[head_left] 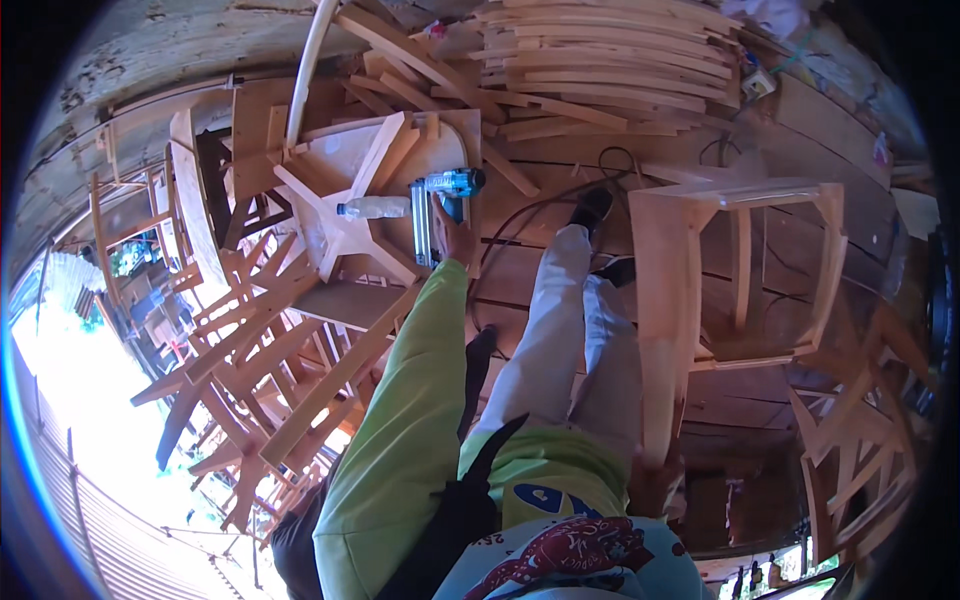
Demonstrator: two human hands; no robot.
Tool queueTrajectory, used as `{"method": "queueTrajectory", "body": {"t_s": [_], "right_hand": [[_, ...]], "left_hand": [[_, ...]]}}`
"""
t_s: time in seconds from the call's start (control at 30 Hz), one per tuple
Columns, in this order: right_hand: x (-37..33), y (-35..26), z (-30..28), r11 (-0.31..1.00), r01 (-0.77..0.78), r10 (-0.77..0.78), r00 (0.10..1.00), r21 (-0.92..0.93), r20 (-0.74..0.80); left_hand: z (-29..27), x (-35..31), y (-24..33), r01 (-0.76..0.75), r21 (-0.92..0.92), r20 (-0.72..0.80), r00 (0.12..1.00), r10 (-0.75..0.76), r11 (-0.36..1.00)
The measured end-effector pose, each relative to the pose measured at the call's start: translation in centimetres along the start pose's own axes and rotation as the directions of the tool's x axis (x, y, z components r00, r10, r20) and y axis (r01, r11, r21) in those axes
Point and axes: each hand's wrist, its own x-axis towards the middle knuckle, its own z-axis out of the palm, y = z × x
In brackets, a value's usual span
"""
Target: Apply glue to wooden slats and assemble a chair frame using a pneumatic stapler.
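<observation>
My left arm, in a yellow-green sleeve, reaches forward, and my left hand is closed on the handle of a teal nail gun with a silver magazine. The nail gun is at a pale wooden seat panel with crossed wooden pieces on it. A clear plastic bottle lies right beside the tool. On my right, a wooden chair frame stands with its curved leg toward me. My right hand, dim and partly hidden, is at the near end of that leg and appears closed around it.
A tall stack of wooden slats lies at the back. Wooden chair parts pile up on the left, and more frames stand at far right. A dark hose curls over the plank floor near my feet.
</observation>
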Motion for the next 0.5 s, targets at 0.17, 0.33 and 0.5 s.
{"method": "queueTrajectory", "body": {"t_s": [0.17, 0.33, 0.5], "right_hand": [[0.8, -1.0, 0.9, 0.994, 0.104, -0.098, 0.984, 0.031, -0.152], [0.9, -0.8, 0.4, 0.988, 0.121, -0.135, 0.977, -0.095, -0.165], [0.9, -1.1, 0.4, 0.994, 0.107, -0.107, 0.983, -0.007, -0.152]], "left_hand": [[2.7, 2.3, 1.0, 0.066, 0.14, -0.177, 0.983, -0.04, 0.988], [4.0, 2.9, 1.3, 0.127, -0.016, -0.206, 0.97, -0.127, 0.992], [4.7, 3.3, -1.8, 0.021, 0.021, -0.191, 0.981, -0.016, 1.0]]}}
